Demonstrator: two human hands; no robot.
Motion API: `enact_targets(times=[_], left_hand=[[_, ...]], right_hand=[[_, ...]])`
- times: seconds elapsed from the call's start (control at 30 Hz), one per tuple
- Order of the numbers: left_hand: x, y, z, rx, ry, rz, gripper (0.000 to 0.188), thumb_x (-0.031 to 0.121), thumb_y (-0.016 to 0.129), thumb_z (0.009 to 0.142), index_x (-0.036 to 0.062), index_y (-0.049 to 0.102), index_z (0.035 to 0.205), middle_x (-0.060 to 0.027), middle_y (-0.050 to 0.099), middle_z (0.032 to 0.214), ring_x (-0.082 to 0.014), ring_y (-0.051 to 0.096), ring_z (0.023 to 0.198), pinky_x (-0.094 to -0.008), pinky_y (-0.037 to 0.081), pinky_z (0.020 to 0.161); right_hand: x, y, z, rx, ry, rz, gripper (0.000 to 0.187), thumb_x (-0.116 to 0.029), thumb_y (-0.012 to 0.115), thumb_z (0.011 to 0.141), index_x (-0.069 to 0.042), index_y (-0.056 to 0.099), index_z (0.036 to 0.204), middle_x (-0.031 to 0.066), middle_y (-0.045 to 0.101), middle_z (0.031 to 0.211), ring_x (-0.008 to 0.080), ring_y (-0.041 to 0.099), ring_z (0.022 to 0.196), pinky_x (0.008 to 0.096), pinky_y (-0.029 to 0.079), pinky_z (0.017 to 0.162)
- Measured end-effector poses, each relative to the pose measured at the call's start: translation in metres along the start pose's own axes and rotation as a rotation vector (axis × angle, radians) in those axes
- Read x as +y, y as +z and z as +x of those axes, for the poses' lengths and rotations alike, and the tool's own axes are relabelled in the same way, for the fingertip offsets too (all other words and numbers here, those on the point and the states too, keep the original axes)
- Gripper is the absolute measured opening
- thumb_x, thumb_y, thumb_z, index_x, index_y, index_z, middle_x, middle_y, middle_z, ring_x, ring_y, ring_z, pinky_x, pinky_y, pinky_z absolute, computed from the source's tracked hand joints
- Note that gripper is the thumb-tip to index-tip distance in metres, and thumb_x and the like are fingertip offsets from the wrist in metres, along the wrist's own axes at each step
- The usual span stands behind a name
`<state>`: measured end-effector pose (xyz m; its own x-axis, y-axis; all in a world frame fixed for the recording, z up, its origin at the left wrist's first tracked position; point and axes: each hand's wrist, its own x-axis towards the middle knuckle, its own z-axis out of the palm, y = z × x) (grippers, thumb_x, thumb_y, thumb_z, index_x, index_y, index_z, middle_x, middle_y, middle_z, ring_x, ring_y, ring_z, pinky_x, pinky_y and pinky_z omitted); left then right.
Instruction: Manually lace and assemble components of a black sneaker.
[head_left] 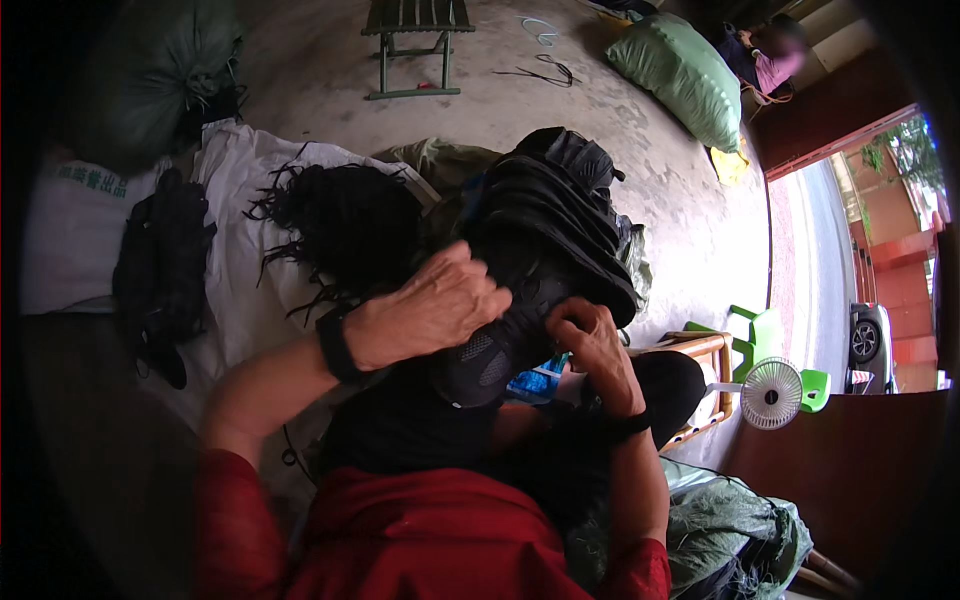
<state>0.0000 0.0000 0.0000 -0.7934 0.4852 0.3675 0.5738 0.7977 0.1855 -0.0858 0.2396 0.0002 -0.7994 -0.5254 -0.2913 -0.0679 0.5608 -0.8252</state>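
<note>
A black mesh piece (478, 368) lies by the lap, just under and between the two hands. It is dark, so I cannot tell what it is, or just where it ends and the black pile begins.

The left hand (435, 305) is over its left side, with the fingers curled in. The right hand (595, 345) is at its right side, with the thumb and fingers bent close together. I cannot tell if either hand is pinching a bit of it, as the tips are blurred or hidden.

To do this well, I think one hand should hold the piece still while the other does the small work. Small, soft pulls seem best, because mesh may snag. Turning the piece to the light from the door side may help, since black on black is hard to see.

A shiny blue thing (538, 383) is near, below the right hand, and could get in the way. Past the hands sits the black pile (555, 190). It looks soft and might slump. To its left, loose black straps (350, 215) lie on a white sheet (235, 175); their thin ends could tangle. Farther off stands a stool (420, 20).
</note>
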Motion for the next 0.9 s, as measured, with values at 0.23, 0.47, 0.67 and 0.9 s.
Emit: enact_targets(times=[0.23,0.47,0.67,0.9], left_hand=[[0.014,-0.020,0.016,-0.264,-0.624,-1.867,0.037,0.033,0.053,0.099,-0.0027,0.059,0.092,-0.0014,0.051,0.050,-0.0117,0.053,0.047,-0.0299,0.049,0.067],[-0.015,-0.089,0.046,0.261,-0.461,-1.689,0.039,0.033,0.046,0.103,-0.0019,0.061,0.097,0.0022,0.047,0.049,-0.0072,0.049,0.045,-0.0243,0.050,0.070],[0.003,-0.127,0.068,0.034,-0.166,-1.502,0.032,0.029,0.051,0.102,0.0000,0.066,0.102,-0.0032,0.061,0.066,-0.0080,0.057,0.055,-0.0214,0.049,0.067],[-0.034,-0.023,0.082,0.036,-0.126,-0.738,0.017,0.018,0.060,0.090,0.0016,0.065,0.090,-0.0109,0.067,0.084,-0.0209,0.064,0.076,-0.0291,0.051,0.073]], right_hand=[[-0.013,-0.006,0.006,-0.114,0.080,0.098,0.018,-0.018,0.071,0.082,0.000,0.073,0.083,0.0019,0.060,0.061,0.0069,0.054,0.055,0.0249,0.041,0.052],[0.006,0.020,-0.007,0.239,-0.242,-0.199,0.014,-0.011,0.070,0.081,-0.003,0.061,0.089,0.0138,0.064,0.088,0.0275,0.065,0.075,0.0372,0.049,0.065],[-0.044,0.038,-0.014,0.592,-0.733,-0.542,0.034,-0.003,0.064,0.084,-0.001,0.058,0.117,0.0198,0.057,0.119,0.0355,0.063,0.084,0.0423,0.051,0.077],[-0.091,0.024,-0.081,-0.285,-0.238,0.209,0.025,-0.008,0.041,0.097,-0.001,0.065,0.094,0.0193,0.067,0.100,0.0393,0.065,0.099,0.0472,0.036,0.110]])
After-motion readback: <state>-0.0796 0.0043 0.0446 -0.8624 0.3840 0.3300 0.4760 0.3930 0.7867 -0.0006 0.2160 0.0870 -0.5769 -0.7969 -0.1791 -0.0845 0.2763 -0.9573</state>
